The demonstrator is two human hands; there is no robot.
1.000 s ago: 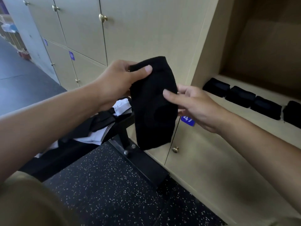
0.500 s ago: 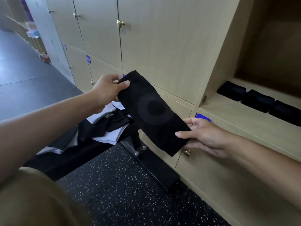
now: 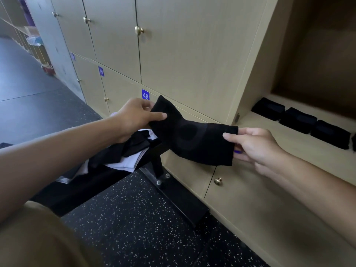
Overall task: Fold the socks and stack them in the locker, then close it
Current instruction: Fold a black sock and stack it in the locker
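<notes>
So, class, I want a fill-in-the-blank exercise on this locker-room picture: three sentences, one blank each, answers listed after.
1. Both hands hold a sock coloured ____.
2. The right hand pinches one end of the sock; the ____ hand pinches the other.
3. The folded socks lie in a row inside the open ____.

Answers: black; left; locker

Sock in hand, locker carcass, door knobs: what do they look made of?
Sock: black knit fabric, matte; it sags limply between left hand and right hand. Locker: probably laminated board, pale wood-grain print, smooth. Door knob: brass-coloured metal, likely; it shows a glint.
</notes>
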